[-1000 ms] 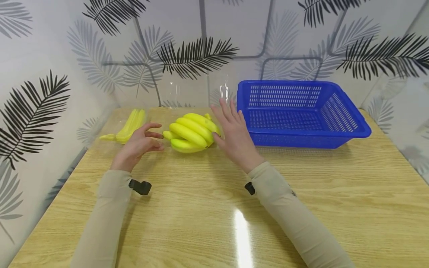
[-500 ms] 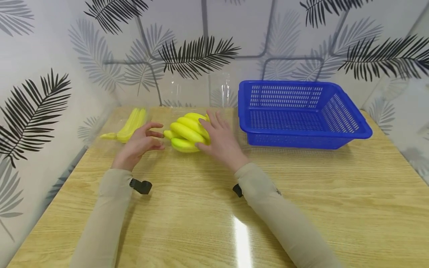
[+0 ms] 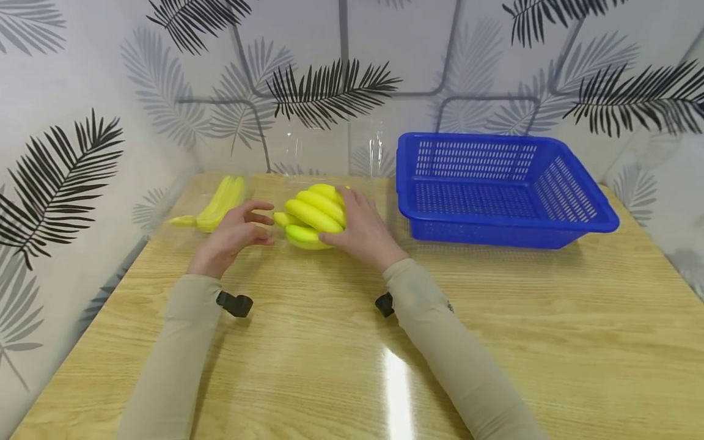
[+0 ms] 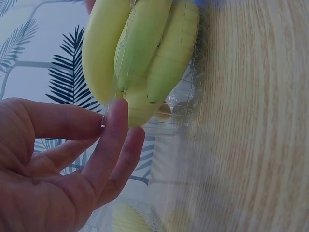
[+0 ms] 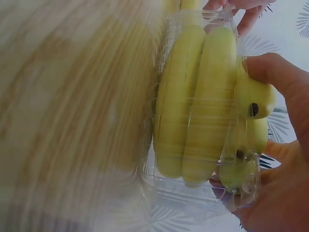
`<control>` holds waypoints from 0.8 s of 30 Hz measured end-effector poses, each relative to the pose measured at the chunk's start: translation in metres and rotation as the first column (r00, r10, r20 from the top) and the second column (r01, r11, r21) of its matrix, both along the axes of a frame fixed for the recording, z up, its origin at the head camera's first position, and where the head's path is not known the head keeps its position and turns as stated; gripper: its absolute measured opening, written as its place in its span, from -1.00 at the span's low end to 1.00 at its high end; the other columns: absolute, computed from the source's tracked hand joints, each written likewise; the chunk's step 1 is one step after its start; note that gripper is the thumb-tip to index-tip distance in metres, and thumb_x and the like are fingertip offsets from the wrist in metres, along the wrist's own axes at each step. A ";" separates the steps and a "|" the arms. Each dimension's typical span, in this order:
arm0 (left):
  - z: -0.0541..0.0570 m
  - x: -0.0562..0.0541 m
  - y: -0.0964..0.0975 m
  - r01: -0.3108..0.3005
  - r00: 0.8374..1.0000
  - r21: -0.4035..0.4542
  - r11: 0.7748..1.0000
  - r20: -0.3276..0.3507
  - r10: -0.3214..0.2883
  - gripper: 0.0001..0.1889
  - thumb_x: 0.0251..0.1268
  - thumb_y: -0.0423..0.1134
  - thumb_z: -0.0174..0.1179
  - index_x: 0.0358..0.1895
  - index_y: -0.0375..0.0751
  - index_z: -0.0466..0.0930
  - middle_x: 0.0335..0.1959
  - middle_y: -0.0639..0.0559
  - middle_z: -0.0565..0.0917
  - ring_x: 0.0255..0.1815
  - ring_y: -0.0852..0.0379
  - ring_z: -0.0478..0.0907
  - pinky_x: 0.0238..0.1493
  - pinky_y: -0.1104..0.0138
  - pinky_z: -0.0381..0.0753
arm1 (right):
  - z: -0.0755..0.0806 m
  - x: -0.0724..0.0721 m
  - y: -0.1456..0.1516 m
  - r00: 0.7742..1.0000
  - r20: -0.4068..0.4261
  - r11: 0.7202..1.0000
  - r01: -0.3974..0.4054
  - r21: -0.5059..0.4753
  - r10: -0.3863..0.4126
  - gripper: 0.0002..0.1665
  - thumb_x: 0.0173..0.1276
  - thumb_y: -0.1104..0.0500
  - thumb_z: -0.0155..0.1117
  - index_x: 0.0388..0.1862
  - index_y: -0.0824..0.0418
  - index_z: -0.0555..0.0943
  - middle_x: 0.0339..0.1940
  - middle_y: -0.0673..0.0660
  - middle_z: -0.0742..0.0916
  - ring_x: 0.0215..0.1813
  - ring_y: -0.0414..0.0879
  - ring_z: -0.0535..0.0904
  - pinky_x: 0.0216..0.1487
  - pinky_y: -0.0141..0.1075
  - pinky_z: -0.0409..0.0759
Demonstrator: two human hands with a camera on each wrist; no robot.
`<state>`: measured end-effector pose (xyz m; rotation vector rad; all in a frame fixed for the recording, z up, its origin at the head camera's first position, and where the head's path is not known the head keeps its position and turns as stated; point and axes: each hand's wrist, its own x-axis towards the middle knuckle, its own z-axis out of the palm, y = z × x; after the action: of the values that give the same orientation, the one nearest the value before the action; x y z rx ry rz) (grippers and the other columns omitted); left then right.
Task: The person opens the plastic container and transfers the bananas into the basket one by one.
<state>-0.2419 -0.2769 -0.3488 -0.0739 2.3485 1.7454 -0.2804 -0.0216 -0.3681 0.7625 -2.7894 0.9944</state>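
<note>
A bunch of yellow bananas (image 3: 312, 211), greenish on one side, lies in a clear plastic box (image 5: 203, 203) near the back of the table. My right hand (image 3: 365, 229) grips the bunch at its right end, with the thumb on the near side and fingers over the far side. At the left end of the box is my left hand (image 3: 233, 235). In the left wrist view its thumb and fingertips (image 4: 116, 113) pinch the box's clear edge, just below the banana tips. Several of the right hand's fingers are hidden behind the fruit.
Another yellow bunch (image 3: 222, 205), apparently bananas under clear plastic, lies to the left, partly behind my left hand. A blue perforated basket (image 3: 506, 223) stands at the back right. Behind everything rises a leaf-patterned wall covering (image 3: 330, 91). The table (image 3: 319, 354) has a wood-grain top.
My right hand has moved left and down from the basket's left edge onto the bananas, and its fingers have closed round them. The left hand has stayed at the box's left end.
</note>
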 end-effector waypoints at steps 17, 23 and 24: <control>0.002 0.001 0.003 -0.009 1.000 -0.001 1.000 -0.020 0.009 -0.34 0.30 -0.57 0.05 0.48 -0.28 0.17 0.29 -0.43 0.30 -0.07 -0.14 0.54 0.21 -0.02 0.51 | 0.042 0.002 0.032 0.985 -0.155 0.986 0.044 -0.162 -0.070 -0.01 0.11 -0.08 0.53 0.42 0.18 0.26 0.30 0.11 0.45 0.20 -0.01 0.34 0.21 -0.19 0.38; 0.001 0.000 0.003 -0.006 1.000 -0.007 1.000 -0.014 0.006 -0.34 0.29 -0.58 0.05 0.48 -0.27 0.17 0.31 -0.41 0.31 0.08 -0.24 0.46 0.23 -0.05 0.48 | 0.060 -0.003 0.078 0.966 -0.208 0.965 0.104 -0.239 -0.156 -0.04 0.11 -0.02 0.54 0.38 0.25 0.28 0.32 0.20 0.42 0.23 0.05 0.33 0.25 -0.13 0.35; 0.000 0.000 0.003 -0.007 1.000 -0.007 1.000 -0.011 0.007 -0.34 0.29 -0.58 0.05 0.48 -0.27 0.17 0.31 -0.41 0.30 0.10 -0.25 0.45 0.23 -0.05 0.48 | 0.062 -0.004 0.087 0.965 -0.196 0.961 0.121 -0.250 -0.172 -0.04 0.11 -0.03 0.53 0.39 0.24 0.28 0.32 0.20 0.42 0.23 0.05 0.33 0.24 -0.13 0.35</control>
<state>-0.2415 -0.2743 -0.3484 -0.0733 2.3654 1.7448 -0.2847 0.0653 -0.3063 0.5820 -2.4465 1.1164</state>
